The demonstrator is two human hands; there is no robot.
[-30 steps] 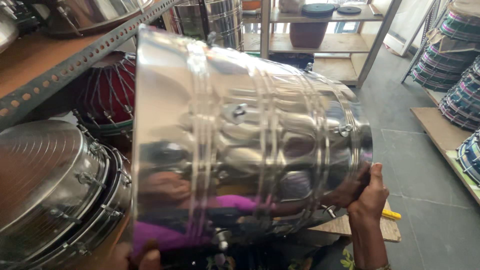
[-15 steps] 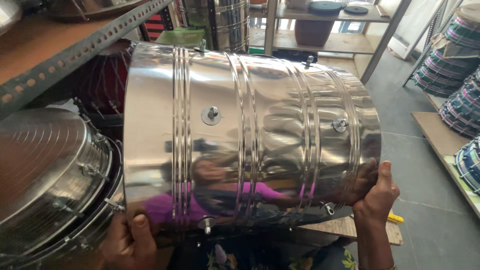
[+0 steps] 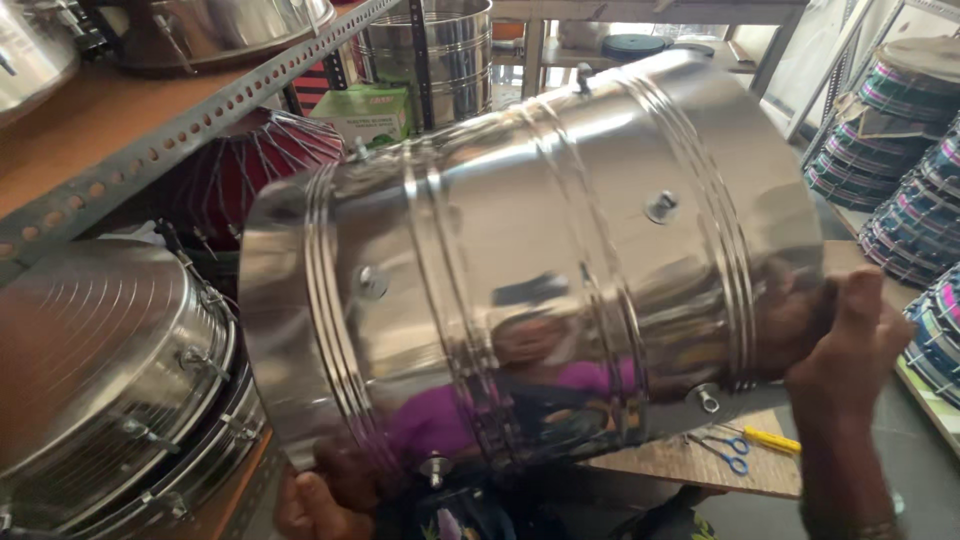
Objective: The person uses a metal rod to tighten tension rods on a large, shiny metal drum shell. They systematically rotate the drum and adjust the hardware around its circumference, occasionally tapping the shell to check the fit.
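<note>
A large shiny steel drum shell point(image 3: 540, 270) with ribbed bands and bolt heads lies on its side across the middle of the head view, its right end tilted upward. My right hand point(image 3: 850, 340) grips the shell's right rim. My left hand point(image 3: 315, 495) holds the lower left rim from underneath, with only the fingers showing. The polished metal mirrors a person in a purple top.
A finished metal drum point(image 3: 110, 390) sits on the lower left. A slotted metal shelf point(image 3: 170, 130) runs above it, with a red drum point(image 3: 250, 160) behind. Stacked coloured drums point(image 3: 920, 210) stand at right. Scissors point(image 3: 725, 455) and a yellow screwdriver point(image 3: 770, 440) lie on a board.
The shell has swung round: its right end has risen and its left end dropped. My right hand moved up with the rim. My left hand has slid lower under the left edge.
</note>
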